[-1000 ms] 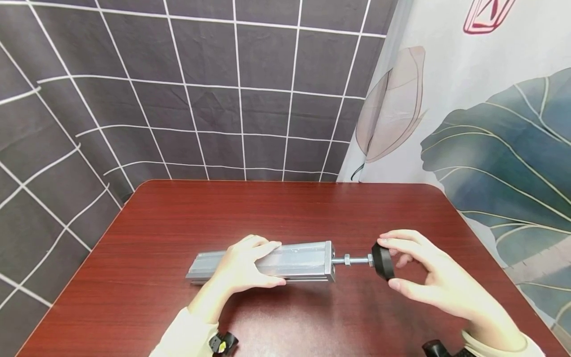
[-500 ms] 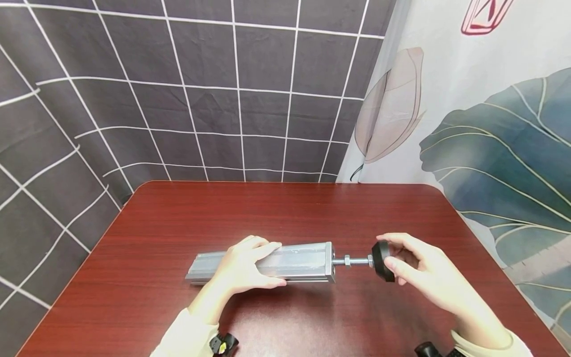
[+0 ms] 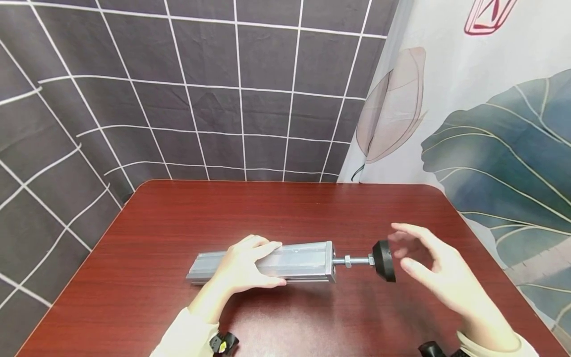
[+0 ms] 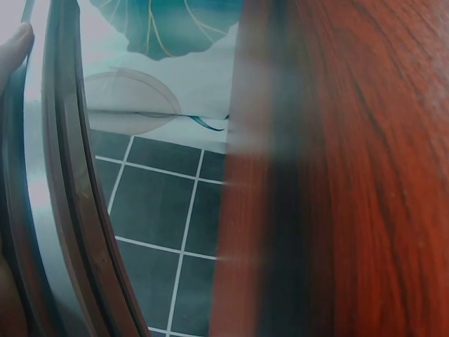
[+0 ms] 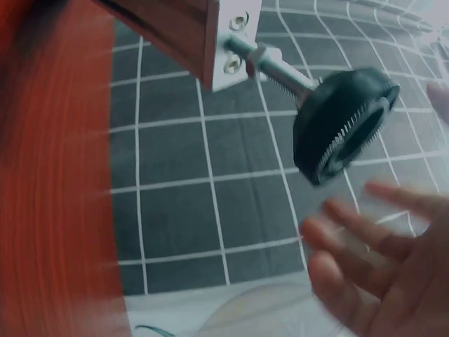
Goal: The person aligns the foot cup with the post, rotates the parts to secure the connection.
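My left hand (image 3: pixel 238 265) grips a silver aluminium profile (image 3: pixel 305 260) around its middle, with the thumb along the near side. The bar lies crosswise over the table, its long side at the left of the left wrist view. From the square end plate (image 3: pixel 330 261) a threaded rod (image 3: pixel 358 261) sticks out to the right, carrying a hex nut (image 3: pixel 347 261). At the rod's tip is a black levelling foot (image 5: pixel 344 126) with a ribbed underside. My right hand (image 3: pixel 441 277) is just right of the foot, fingers loosely bent, apart from it and holding nothing.
The reddish-brown wooden table (image 3: pixel 267 208) stretches out under both hands. Behind it hangs a dark grey cloth (image 3: pixel 200 104) with a white grid. A white curtain (image 3: pixel 446 99) with printed leaves hangs at the right.
My right hand's fingertips were at the foot's rim, then closed around the foot; now they are off it, a little to the right. The left hand and the profile stay put.
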A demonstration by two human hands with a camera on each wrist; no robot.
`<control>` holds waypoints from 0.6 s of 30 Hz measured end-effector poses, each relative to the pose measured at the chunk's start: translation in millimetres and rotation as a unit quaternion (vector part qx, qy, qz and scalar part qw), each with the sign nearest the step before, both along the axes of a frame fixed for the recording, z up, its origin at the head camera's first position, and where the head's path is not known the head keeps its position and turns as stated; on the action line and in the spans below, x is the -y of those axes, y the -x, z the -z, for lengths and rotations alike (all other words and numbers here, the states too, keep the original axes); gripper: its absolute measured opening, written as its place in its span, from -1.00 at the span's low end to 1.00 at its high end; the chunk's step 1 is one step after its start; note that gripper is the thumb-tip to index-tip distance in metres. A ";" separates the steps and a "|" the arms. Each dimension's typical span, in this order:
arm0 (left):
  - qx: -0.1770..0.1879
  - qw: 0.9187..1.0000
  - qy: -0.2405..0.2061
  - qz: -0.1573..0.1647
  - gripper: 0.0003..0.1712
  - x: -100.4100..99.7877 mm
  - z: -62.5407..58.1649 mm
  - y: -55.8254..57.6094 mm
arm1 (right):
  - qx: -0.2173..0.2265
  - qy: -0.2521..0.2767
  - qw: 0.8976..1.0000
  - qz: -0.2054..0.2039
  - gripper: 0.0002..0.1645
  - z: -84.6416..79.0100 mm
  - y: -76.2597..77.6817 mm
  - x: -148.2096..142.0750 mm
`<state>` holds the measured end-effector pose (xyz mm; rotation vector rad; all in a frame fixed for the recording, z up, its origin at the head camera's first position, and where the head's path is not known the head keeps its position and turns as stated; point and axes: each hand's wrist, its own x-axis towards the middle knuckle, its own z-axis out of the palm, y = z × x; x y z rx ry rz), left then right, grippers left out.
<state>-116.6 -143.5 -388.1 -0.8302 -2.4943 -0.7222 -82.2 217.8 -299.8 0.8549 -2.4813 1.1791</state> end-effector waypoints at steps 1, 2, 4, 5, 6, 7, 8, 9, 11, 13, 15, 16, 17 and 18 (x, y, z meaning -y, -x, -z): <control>0.000 1.000 0.000 -0.001 -0.21 0.2 0.1 0.4 | -0.024 0.004 0.999 -0.023 -0.19 0.9 1.8 -2.4; 0.002 1.000 -0.002 -0.002 -0.21 0.4 0.0 0.6 | -0.044 0.004 0.998 -0.046 -0.13 1.8 3.4 -4.6; 0.006 1.000 -0.004 -0.005 -0.21 0.7 -0.6 0.5 | -0.074 -0.006 0.992 -0.097 -0.09 4.2 6.3 -7.9; 0.008 1.000 -0.004 -0.006 -0.21 0.7 -1.1 0.2 | -0.085 -0.011 0.990 -0.116 -0.10 5.6 7.1 -8.5; 0.011 1.000 -0.005 -0.008 -0.21 0.6 -1.6 0.0 | -0.093 -0.019 0.987 -0.130 -0.13 6.7 7.6 -8.6; 0.014 1.000 -0.005 -0.009 -0.21 0.5 -2.1 -0.2 | -0.101 -0.027 0.985 -0.138 -0.19 7.6 7.7 -8.2; 0.015 1.000 -0.006 -0.008 -0.21 0.3 -2.9 -0.6 | -0.105 -0.034 0.984 -0.141 -0.25 8.3 7.5 -7.5; 0.018 1.000 -0.007 -0.008 -0.22 0.1 -3.3 -0.8 | -0.109 -0.041 0.983 -0.141 -0.30 8.7 7.1 -6.4; 0.024 1.000 -0.006 -0.006 -0.22 -0.3 -3.8 -1.3 | -0.115 -0.053 0.983 -0.134 -0.39 9.0 5.9 -4.8; 0.029 1.000 -0.004 -0.004 -0.22 -0.4 -3.9 -1.5 | -0.114 -0.062 0.983 -0.129 -0.44 8.9 5.1 -3.8; 0.034 0.999 -0.002 -0.004 -0.22 -0.3 -3.6 -1.5 | -0.109 -0.062 0.984 -0.126 -0.50 8.6 5.2 -3.9; 0.035 0.999 -0.001 -0.003 -0.22 -0.3 -3.4 -1.5 | -0.106 -0.060 0.985 -0.126 -0.51 8.7 5.5 -4.3; 0.035 0.999 0.000 -0.002 -0.22 -0.4 -3.1 -1.4 | -0.101 -0.056 0.985 -0.126 -0.47 8.9 5.9 -4.5; 0.035 0.999 0.000 -0.002 -0.22 -0.5 -3.1 -1.1 | -0.096 -0.053 0.986 -0.126 -0.40 8.9 6.4 -4.6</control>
